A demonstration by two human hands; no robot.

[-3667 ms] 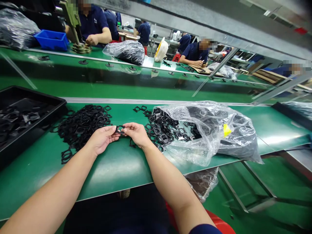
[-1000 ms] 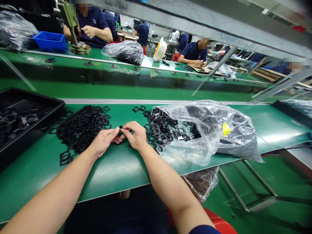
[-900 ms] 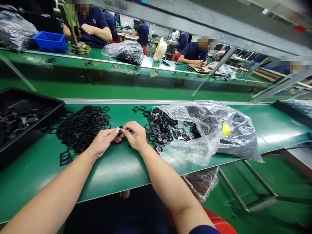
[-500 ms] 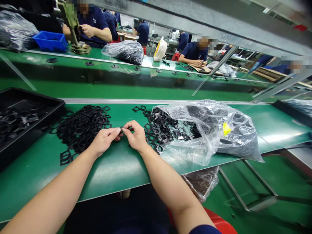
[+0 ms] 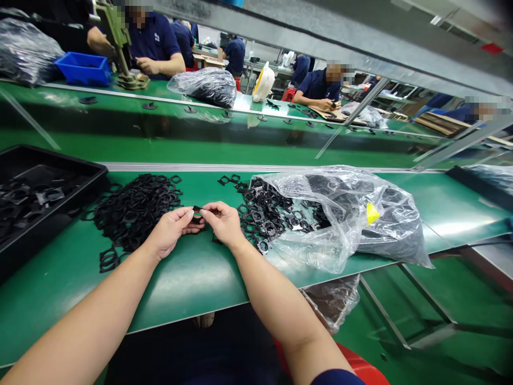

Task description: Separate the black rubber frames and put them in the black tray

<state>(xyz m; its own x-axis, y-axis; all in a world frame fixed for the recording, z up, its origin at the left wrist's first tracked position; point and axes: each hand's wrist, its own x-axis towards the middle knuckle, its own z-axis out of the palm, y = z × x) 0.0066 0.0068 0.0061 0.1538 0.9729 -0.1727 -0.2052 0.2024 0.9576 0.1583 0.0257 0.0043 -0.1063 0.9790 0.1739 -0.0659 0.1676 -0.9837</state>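
The left hand (image 5: 170, 230) and the right hand (image 5: 223, 223) pinch one small black gasket (image 5: 196, 214) between their fingertips (image 5: 189, 212), held close together just over the green belt (image 5: 192, 283). A heap of gaskets (image 5: 136, 211) lies just left of the hands. More gaskets (image 5: 264, 219) lie just right, by a clear plastic bag (image 5: 340, 219). Open green belt stretches in front, to the near edge (image 5: 132, 330). A black tray (image 5: 80, 167) sits past the left heap.

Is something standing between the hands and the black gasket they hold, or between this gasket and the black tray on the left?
Nothing separates the left hand and right hand from the black gasket; both pinch it directly. Toward the black tray, a loose pile of black gaskets lies in the way.
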